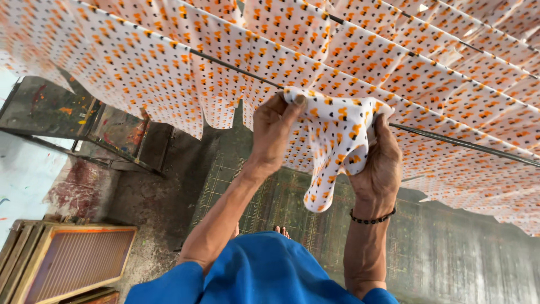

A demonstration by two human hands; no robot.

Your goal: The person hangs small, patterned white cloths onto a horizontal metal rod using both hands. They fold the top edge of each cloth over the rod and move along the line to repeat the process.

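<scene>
A piece of white cloth printed with small orange and black shapes (337, 146) is bunched up between both my hands, just below a dark metal rod (450, 142). My left hand (274, 130) pinches its upper left edge with thumb and fingers. My right hand (380, 163), with a black bead bracelet on the wrist, grips the right side of the bunch. A loose end of the cloth hangs down between my forearms. More cloth of the same print (169, 67) hangs in rows over rods all around and above my hands.
Below are a dark stained floor (169, 197), my bare toes (281, 229) and my blue garment (264, 270). Wooden-framed screens (73, 259) lean at the lower left. A paint-spattered table (50, 107) stands at the left. A long dark printing surface (450, 253) runs along the lower right.
</scene>
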